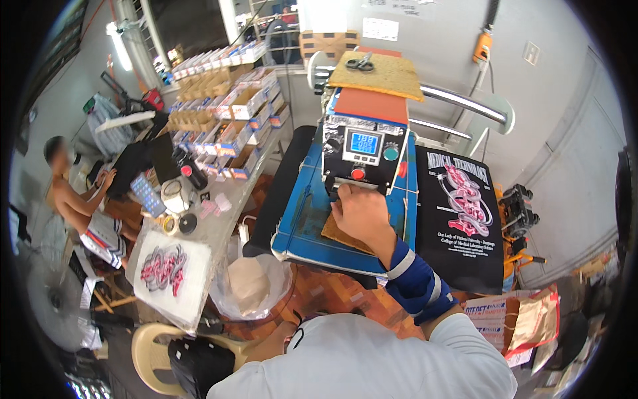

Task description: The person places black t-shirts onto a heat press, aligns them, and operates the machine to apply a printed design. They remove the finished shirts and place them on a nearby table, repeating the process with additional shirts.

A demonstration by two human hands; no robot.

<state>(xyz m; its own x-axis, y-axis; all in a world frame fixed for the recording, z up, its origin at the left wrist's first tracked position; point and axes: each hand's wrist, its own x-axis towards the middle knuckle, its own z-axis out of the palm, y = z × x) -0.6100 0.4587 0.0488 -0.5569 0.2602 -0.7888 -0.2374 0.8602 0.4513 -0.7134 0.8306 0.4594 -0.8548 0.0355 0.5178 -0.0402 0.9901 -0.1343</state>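
My right hand [364, 214] is closed at the front of a heat press [337, 165], its fingers wrapped round the front handle, which the hand mostly hides. The press has a black control panel with a lit blue display [362, 144] and a red button [359, 174]. Under my wrist, a brown pad [345, 236] lies on the blue base [299, 229]. Black fabric [282, 183] sticks out left of the base. To its right lies a black T-shirt [432, 219] with a pink and grey print. Of my left arm [269, 344], only part shows at the lower edge; the hand is hidden.
Scissors [359, 62] rest on a yellow pad [392, 73] atop the press. Leftward, a table [229, 199] bears several small boxes and a printed sheet [159, 272]. A lined bin [252, 286] and a chair [149, 352] stand nearby. Another person [80, 199] works at far left.
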